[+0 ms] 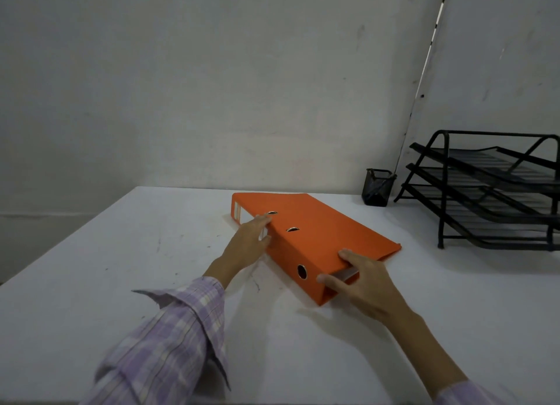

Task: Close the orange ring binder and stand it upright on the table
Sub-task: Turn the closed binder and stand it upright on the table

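Observation:
The orange ring binder (321,228) lies flat and closed on the white table (121,253), its spine facing left toward me. My left hand (247,242) rests flat against the spine near the white label, fingers extended. My right hand (359,279) grips the binder's near end, thumb on the cover and fingers around the bottom edge by the spine's round hole.
A small black mesh pen holder (377,188) stands at the back of the table beside a black three-tier wire letter tray (485,192) at the right. A grey wall rises behind. The table's left edge runs diagonally.

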